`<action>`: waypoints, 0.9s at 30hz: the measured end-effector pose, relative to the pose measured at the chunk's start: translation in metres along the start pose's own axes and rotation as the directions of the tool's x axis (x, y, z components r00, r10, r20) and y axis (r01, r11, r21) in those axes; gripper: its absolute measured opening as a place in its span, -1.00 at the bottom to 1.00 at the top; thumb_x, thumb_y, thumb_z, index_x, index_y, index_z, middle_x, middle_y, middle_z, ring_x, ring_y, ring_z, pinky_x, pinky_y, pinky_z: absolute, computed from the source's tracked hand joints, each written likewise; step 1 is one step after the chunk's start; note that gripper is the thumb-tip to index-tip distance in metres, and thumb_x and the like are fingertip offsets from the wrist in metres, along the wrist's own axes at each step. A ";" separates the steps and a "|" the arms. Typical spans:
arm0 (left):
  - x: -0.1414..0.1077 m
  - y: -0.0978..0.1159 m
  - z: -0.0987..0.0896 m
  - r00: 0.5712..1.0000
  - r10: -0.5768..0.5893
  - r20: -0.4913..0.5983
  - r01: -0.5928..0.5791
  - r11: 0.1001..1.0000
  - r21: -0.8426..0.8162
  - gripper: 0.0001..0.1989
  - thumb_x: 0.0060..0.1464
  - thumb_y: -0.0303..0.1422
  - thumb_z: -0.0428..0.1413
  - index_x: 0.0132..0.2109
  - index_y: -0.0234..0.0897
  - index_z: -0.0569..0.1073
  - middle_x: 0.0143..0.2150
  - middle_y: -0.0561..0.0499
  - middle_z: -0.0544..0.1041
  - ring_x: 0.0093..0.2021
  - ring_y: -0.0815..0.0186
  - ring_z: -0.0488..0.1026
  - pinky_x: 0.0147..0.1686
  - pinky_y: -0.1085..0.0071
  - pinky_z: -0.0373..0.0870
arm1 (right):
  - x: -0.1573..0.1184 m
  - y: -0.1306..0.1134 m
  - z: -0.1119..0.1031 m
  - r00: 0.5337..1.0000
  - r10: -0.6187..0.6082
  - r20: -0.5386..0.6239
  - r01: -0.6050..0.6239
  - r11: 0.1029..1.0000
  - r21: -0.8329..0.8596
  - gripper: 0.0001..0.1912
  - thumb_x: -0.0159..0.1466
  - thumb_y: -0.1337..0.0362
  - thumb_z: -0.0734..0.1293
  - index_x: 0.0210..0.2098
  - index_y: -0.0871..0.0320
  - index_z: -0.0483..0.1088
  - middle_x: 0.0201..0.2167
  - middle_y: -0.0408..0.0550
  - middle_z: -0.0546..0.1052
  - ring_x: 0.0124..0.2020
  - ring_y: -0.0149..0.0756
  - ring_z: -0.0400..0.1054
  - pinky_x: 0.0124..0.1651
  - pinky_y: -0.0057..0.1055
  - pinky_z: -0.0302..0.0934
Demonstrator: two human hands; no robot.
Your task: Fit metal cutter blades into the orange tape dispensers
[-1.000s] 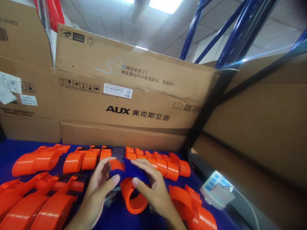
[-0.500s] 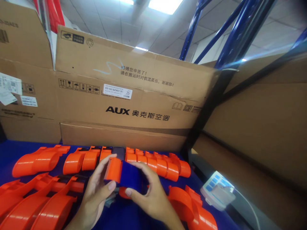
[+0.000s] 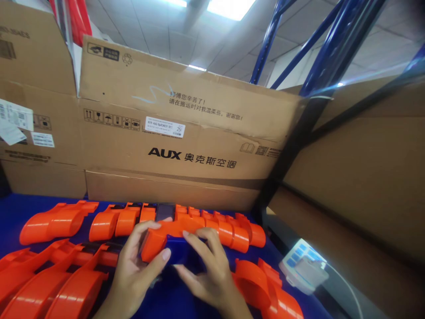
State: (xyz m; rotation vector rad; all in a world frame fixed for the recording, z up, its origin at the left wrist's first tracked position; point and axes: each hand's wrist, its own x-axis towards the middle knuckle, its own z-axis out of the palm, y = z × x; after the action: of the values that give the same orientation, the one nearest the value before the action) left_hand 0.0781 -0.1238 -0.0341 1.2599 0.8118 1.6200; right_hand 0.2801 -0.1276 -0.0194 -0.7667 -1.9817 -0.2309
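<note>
An orange and dark blue plastic piece (image 3: pixel 154 243) is held up over the blue surface at the lower middle. My left hand (image 3: pixel 136 266) grips its orange left end, thumb in front and fingers behind. My right hand (image 3: pixel 212 266) is at its right side, with fingertips on the top orange part and the thumb lower, near the dark blue part. The underside of the piece is partly hidden by my hands.
Rows of orange parts (image 3: pixel 55 223) lie on the blue surface (image 3: pixel 13 204) to the left, behind and right. A cardboard box wall (image 3: pixel 116 150) stands behind. A white power strip (image 3: pixel 303 266) with a cable is at right, beside a dark rack post (image 3: pixel 285 164).
The held piece has been turned, so more of its orange top shows and less of the dark blue part. My right fingers have shifted on it, and its thumb has moved away from the underside.
</note>
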 end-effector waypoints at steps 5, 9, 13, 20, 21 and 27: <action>0.001 -0.004 -0.003 1.000 0.010 0.009 -0.010 1.000 0.007 -0.53 0.03 -0.28 0.37 0.08 -0.08 0.45 0.08 -0.08 0.57 0.14 -0.02 0.52 0.16 0.13 0.41 | -0.002 -0.001 0.001 1.000 -0.004 -0.005 0.004 1.000 -0.024 -0.34 0.24 0.28 0.48 0.30 0.06 0.31 -0.05 0.12 0.40 -0.06 -0.02 0.40 -0.05 -0.03 0.43; -0.002 0.002 0.001 0.998 -0.021 -0.051 0.020 0.999 -0.034 -0.53 0.00 -0.26 0.39 0.05 -0.10 0.47 0.10 -0.10 0.58 0.13 -0.03 0.53 0.14 0.15 0.42 | -0.001 -0.003 0.000 1.000 0.004 -0.004 -0.004 1.000 -0.020 -0.30 0.23 0.28 0.48 0.33 0.02 0.29 -0.04 0.11 0.41 -0.07 -0.02 0.41 -0.06 -0.03 0.44; -0.004 0.007 0.006 0.995 -0.074 -0.064 0.070 0.995 -0.071 -0.50 -0.06 -0.24 0.42 0.04 -0.10 0.48 0.15 -0.13 0.57 0.09 -0.05 0.55 -0.02 0.20 0.53 | 0.001 -0.004 -0.001 1.000 0.017 -0.011 -0.018 1.000 -0.007 -0.29 0.23 0.29 0.48 0.34 -0.01 0.28 -0.04 0.11 0.41 -0.07 -0.01 0.42 -0.05 -0.03 0.44; -0.004 0.007 0.005 0.993 -0.084 -0.080 0.078 0.994 -0.077 -0.50 -0.07 -0.23 0.42 0.02 -0.10 0.48 0.14 -0.10 0.59 0.07 -0.03 0.55 -0.05 0.23 0.52 | 0.001 -0.005 0.000 1.000 0.017 -0.009 -0.017 1.000 -0.005 -0.28 0.23 0.30 0.49 0.34 0.01 0.27 -0.04 0.11 0.42 -0.06 -0.01 0.42 -0.04 -0.03 0.44; -0.003 0.005 0.004 0.994 -0.075 -0.075 0.070 0.996 -0.062 -0.50 -0.06 -0.24 0.42 0.03 -0.10 0.47 0.14 -0.09 0.58 0.09 -0.03 0.54 -0.04 0.23 0.51 | 0.001 -0.005 0.000 1.000 0.017 -0.008 -0.017 1.000 -0.006 -0.28 0.23 0.30 0.48 0.34 0.01 0.27 -0.03 0.11 0.42 -0.06 -0.01 0.42 -0.04 -0.03 0.44; -0.001 -0.003 -0.003 0.999 -0.018 -0.037 0.019 1.000 0.016 -0.53 0.03 -0.26 0.38 0.07 -0.07 0.44 0.16 -0.04 0.55 0.12 0.04 0.50 -0.01 0.29 0.44 | 0.001 -0.007 0.000 1.000 0.018 -0.018 -0.018 1.000 -0.016 -0.30 0.25 0.28 0.47 0.35 0.00 0.27 -0.04 0.11 0.43 -0.06 -0.01 0.42 -0.05 -0.02 0.45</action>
State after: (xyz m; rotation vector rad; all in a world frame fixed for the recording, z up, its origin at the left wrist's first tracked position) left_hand 0.0763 -0.1240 -0.0380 1.2340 0.8585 1.6289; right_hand 0.2757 -0.1324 -0.0171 -0.7897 -1.9581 -0.2426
